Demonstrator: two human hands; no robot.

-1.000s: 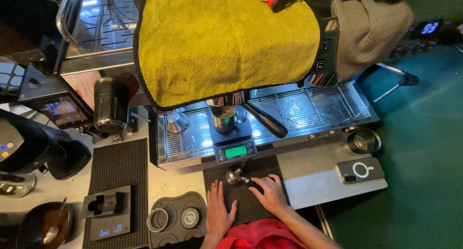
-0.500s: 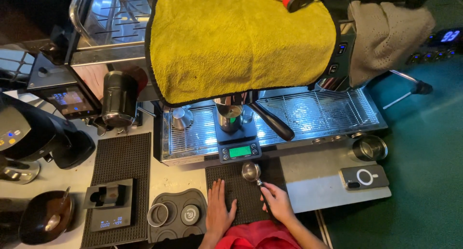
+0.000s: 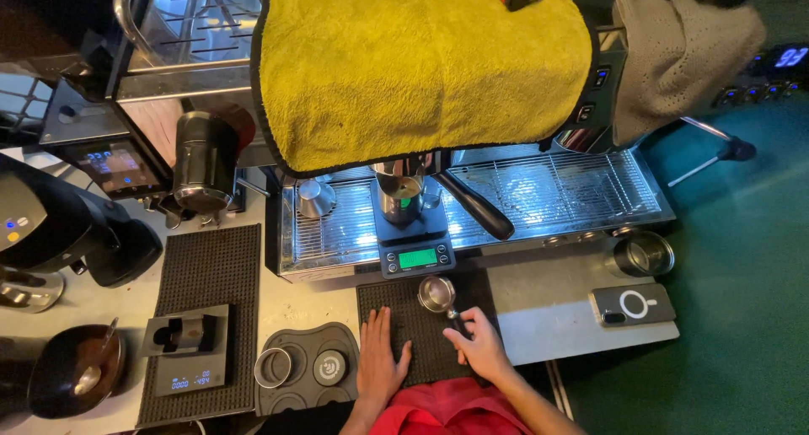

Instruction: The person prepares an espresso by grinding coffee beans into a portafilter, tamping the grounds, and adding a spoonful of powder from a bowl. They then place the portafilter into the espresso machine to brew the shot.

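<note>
Espresso machine (image 3: 472, 199) under yellow towel (image 3: 421, 64), cup on scale (image 3: 413, 254) on the drip tray, black mat (image 3: 413, 317) on tabletop, left hand (image 3: 381, 367) flat and spread on mat, right hand (image 3: 480, 346) clamped on portafilter (image 3: 437, 293) handle (basket looks empty, not yet locked in)

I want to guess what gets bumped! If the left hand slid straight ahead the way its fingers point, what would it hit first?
Probably the scale at the machine's front edge. The left hand lies flat on the mat, fingers pointing up the picture.
</note>
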